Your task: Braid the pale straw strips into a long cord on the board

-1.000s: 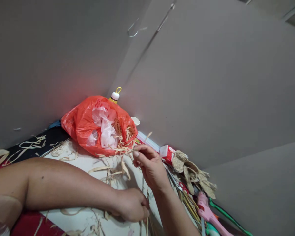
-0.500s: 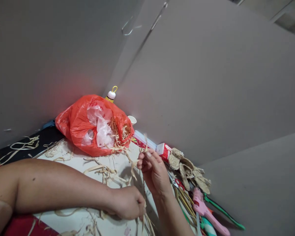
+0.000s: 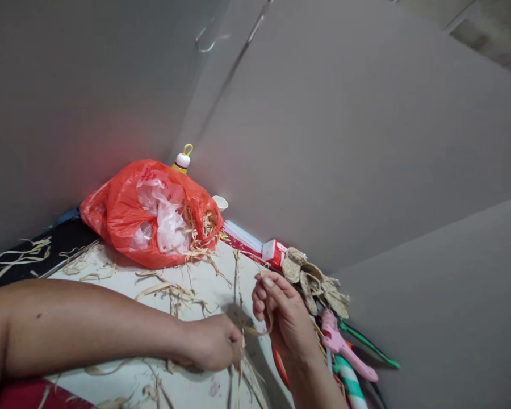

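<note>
My left hand point(image 3: 216, 342) is closed low over the white tabletop, thumb and fingers pinching pale dried raffia strands point(image 3: 249, 378) that trail below it. Another thin, twisted strand point(image 3: 237, 278) runs up from the left hand across the table. To the right, my right hand point(image 3: 282, 309) is raised, thumb and index finger pinched on the end of a raffia strip point(image 3: 267, 328). That strip curves down and across to the left hand's fingertips. How the strands cross at the left fingertips is too small to make out.
A red plastic bag point(image 3: 123, 204) of raffia stands at the back, near a yellow-and-white bottle point(image 3: 181, 161) and white cup point(image 3: 220, 203). Loose strips point(image 3: 174, 292) lie about. At right are woven straw pieces point(image 3: 315, 281), a pink glue gun point(image 3: 344, 346) and a red-and-white box point(image 3: 273, 253).
My right hand has moved right and slightly down, drawing the strip away from the left hand. My left hand keeps its grip. The whole view has shifted slightly.
</note>
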Motion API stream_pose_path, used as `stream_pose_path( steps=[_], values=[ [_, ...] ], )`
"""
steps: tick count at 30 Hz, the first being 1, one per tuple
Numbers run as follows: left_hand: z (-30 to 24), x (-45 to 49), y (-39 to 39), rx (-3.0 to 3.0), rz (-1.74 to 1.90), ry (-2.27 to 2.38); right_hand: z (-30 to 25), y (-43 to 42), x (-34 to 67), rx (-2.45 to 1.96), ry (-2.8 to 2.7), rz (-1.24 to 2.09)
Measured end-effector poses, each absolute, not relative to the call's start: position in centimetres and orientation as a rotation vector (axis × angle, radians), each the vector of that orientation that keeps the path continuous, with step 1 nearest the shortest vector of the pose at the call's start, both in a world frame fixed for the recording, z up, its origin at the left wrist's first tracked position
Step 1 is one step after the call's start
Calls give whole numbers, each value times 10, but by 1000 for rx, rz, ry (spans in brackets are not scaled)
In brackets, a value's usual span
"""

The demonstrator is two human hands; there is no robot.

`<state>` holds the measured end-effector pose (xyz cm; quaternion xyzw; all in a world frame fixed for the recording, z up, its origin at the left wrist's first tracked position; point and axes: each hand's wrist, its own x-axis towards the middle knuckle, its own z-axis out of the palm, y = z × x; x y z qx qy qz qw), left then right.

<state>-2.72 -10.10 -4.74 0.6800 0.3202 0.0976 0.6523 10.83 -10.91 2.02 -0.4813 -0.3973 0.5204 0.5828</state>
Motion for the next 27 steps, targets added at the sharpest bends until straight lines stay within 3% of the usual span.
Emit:
stream_pose_path(
  steps=[9,13,16,22,27],
  values=[
    [-45,-28,-96,1556,205,609,6,-180,148,-1629,-1100,1278],
    [-37,-27,-95,1554,167,589,-2,-189,142,-1713,-1188,1160],
    [-35,-26,-96,1530,146,604,-6,-190,136,-1693,-1157,1090],
    [-41,-24,-96,1503,117,592,-16,-192,145,-1382,-731,1301],
    [-45,-23,-95,1497,113,565,-20,-194,152,-1283,-713,1328]
  ],
)
